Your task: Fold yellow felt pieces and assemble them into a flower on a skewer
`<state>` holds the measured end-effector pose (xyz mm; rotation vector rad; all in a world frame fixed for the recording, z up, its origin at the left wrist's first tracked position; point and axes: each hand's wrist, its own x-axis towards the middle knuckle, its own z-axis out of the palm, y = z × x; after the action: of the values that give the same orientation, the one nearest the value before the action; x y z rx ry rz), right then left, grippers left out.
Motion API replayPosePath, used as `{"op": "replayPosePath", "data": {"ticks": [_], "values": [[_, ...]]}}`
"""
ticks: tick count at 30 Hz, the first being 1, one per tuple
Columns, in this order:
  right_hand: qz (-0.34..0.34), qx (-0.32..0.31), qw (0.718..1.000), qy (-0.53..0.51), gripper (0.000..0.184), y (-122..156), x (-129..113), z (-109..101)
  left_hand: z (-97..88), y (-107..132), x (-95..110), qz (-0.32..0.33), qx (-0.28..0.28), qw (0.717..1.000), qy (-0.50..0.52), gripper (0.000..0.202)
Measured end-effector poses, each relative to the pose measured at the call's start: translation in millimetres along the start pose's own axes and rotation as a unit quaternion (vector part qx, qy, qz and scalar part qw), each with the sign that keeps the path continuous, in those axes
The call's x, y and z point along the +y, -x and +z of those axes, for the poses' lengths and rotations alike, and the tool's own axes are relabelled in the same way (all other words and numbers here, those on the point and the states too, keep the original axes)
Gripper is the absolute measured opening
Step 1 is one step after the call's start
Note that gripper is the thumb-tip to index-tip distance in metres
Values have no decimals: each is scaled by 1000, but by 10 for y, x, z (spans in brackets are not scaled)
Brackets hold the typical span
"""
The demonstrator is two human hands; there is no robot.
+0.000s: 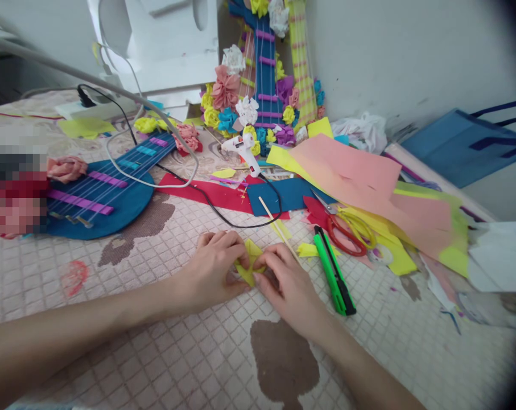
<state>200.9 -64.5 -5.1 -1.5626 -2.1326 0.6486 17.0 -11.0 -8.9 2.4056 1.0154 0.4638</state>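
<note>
Between my two hands is a small piece of folded yellow paper (252, 250), just above the quilted table cover. My left hand (217, 265) pinches its left side, with the thumb below and the fingers curled over. On its right side my right hand (287, 282) grips the edge between thumb and forefinger. Part of the paper is hidden by the fingers. A thin wooden stick (279, 226) lies just beyond my right hand. To the right of that hand rests a green box cutter (333, 270), near a scrap of yellow crepe paper (309, 250).
Scissors (347, 233) with red and yellow handles lie beside pink paper sheets (351, 165). A white glue gun (246, 152) stands behind, its black cord looping forward. At left is a blue guitar-shaped craft (129, 219); decorated ones lean at the back. A blue bag (462, 148) lies right.
</note>
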Motion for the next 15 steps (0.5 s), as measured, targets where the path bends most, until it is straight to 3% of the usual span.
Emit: {"op": "replayPosePath", "data": {"ticks": [6,10,15], "values": [[12,30,998,52,11,-3,-22,107,-13,8,-13,-12,-5,999,48,7],[9,31,998,47,12,-6,-22,98,21,17,-45,-8,36,998,59,17],[5,41,998,42,13,-8,-27,90,-13,-9,-124,-9,91,996,-1,18]]}}
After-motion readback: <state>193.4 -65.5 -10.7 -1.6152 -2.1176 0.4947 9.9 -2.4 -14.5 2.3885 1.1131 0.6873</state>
